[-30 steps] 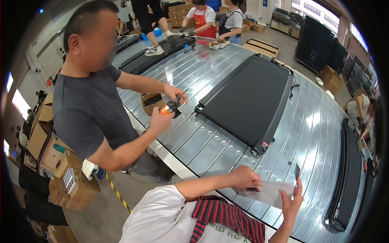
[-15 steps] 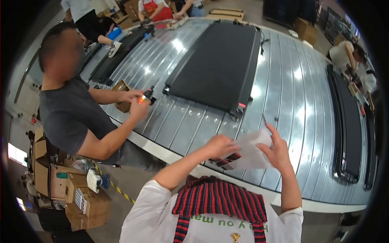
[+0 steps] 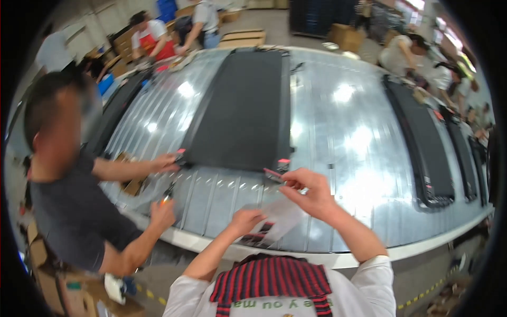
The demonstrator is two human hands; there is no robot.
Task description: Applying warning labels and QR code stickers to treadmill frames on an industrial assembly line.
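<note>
Translucent sheet point(image 3: 284, 215) and small reddish strip point(image 3: 272, 174), near end of black panel point(image 3: 237, 111)
Left hand point(image 3: 246, 222) curled closed on sheet's left edge, off panel's near end; right hand point(image 3: 312, 192) pinching strip by panel's near right corner

On my L, a co-worker point(image 3: 66, 203) in a dk grey tee has a blurry hand tool point(image 3: 170, 191) w/ a bit of orange, & a small open cardboard box point(image 3: 132, 187) sits nearby on the metal table point(image 3: 356, 108). Far side from me: a person in a red apron point(image 3: 165, 50), a flat tan panel point(image 3: 243, 39), a lg. brown carton point(image 3: 346, 37) & a tall dk stack point(image 3: 319, 17). On my R there's a long blk unit point(image 3: 422, 142), w/ a person in a white top point(image 3: 395, 55) near its far end, plus yellow floor tape point(image 3: 417, 299).
</note>
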